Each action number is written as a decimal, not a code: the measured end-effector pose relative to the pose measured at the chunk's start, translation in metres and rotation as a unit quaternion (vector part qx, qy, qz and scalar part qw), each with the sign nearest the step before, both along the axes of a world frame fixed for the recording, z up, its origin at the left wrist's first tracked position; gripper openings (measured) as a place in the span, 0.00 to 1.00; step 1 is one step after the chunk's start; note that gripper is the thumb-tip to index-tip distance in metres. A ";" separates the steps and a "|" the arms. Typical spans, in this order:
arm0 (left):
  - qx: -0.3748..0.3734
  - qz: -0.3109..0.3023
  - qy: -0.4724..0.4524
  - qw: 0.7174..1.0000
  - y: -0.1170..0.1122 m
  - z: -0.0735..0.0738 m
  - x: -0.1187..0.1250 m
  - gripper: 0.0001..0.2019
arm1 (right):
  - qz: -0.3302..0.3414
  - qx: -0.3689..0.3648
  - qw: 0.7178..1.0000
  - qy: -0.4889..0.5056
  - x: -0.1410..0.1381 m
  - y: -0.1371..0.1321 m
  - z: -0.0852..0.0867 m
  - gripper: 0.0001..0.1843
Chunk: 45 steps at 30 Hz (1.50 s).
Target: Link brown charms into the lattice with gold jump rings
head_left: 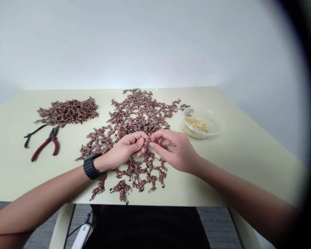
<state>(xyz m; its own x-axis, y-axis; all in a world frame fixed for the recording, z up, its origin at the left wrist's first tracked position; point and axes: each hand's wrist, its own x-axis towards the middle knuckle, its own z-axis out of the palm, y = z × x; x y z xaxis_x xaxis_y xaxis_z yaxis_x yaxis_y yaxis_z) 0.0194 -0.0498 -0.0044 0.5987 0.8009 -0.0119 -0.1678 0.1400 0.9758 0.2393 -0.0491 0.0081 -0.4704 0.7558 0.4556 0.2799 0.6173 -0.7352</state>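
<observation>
Across the pale tabletop [18, 173], a sprawl of small copper-red pieces [137, 116] spreads beneath both hands. The left hand [121, 150], wearing a black watch [90, 166], is curled nearly closed, and the right hand [176, 152] pinches with thumb and forefinger, both gripping a tiny gold-toned piece [145, 142] (too small to show its long axis or which way it points). It lies between them, about equally near each hand.

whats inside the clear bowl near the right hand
The clear plastic bowl holds a heap of small pale golden grains, too small to identify. They cover the middle of the bowl's floor, so anything beneath them cannot be seen.
</observation>
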 end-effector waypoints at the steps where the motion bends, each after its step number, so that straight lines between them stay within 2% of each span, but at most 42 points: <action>1: -0.005 -0.001 -0.002 1.000 -0.001 0.001 0.001 0.10 | -0.005 0.034 0.999 -0.008 0.000 0.000 0.000 0.00; 4: -0.025 0.001 -0.006 1.000 -0.003 0.003 0.002 0.11 | -0.017 0.104 0.994 -0.021 -0.001 -0.002 -0.001 0.02; 6: -0.035 0.003 -0.009 0.999 -0.005 0.004 0.004 0.12 | -0.023 0.098 0.995 -0.013 -0.002 -0.003 -0.002 0.02; 8: -0.035 0.005 -0.007 0.999 -0.005 0.004 0.004 0.11 | -0.028 0.039 0.999 0.010 -0.004 -0.005 -0.001 0.03; 10: -0.021 0.008 0.002 1.000 -0.005 0.004 0.004 0.12 | -0.023 -0.061 0.997 0.043 -0.005 -0.005 -0.001 0.04; 13: 0.021 0.019 0.035 0.999 -0.003 0.004 0.003 0.12 | 0.001 -0.220 0.971 0.091 -0.004 -0.003 -0.001 0.08; 15: 0.059 0.037 0.069 0.995 -0.002 0.004 0.003 0.14 | 0.013 -0.295 0.949 0.109 -0.003 0.001 -0.002 0.10; 19: 0.136 0.117 0.134 0.974 -0.003 0.005 0.004 0.14 | 0.016 -0.378 0.916 0.133 0.000 0.008 -0.006 0.12; 22: 0.197 0.167 0.171 0.951 -0.006 0.006 0.005 0.12 | 0.043 -0.423 0.887 0.180 -0.001 0.009 -0.006 0.13; 24: 0.217 0.182 0.188 0.941 -0.007 0.006 0.006 0.11 | 0.062 -0.439 0.874 0.200 -0.002 0.010 -0.004 0.14; 27: 0.214 0.186 0.200 0.938 -0.007 0.006 0.007 0.11 | 0.059 -0.442 0.875 0.190 -0.003 0.011 -0.004 0.15; 33: 0.182 0.153 0.198 0.951 -0.001 0.000 0.004 0.12 | 0.029 -0.440 0.880 0.175 -0.004 0.015 -0.011 0.15; 38: 0.169 0.132 0.195 0.957 0.000 -0.002 0.001 0.16 | 0.034 -0.435 0.884 0.167 0.000 0.018 -0.015 0.16; 40: 0.198 0.139 0.215 0.946 0.000 -0.001 0.000 0.16 | 0.032 -0.442 0.882 0.163 0.000 0.018 -0.017 0.16; 43: 0.278 0.164 0.265 0.908 -0.002 0.002 0.000 0.14 | 0.030 -0.442 0.882 0.158 -0.001 0.018 -0.019 0.17; 45: 0.323 0.180 0.286 0.884 -0.003 0.004 0.000 0.13 | 0.031 -0.414 0.901 0.124 0.000 0.017 -0.015 0.17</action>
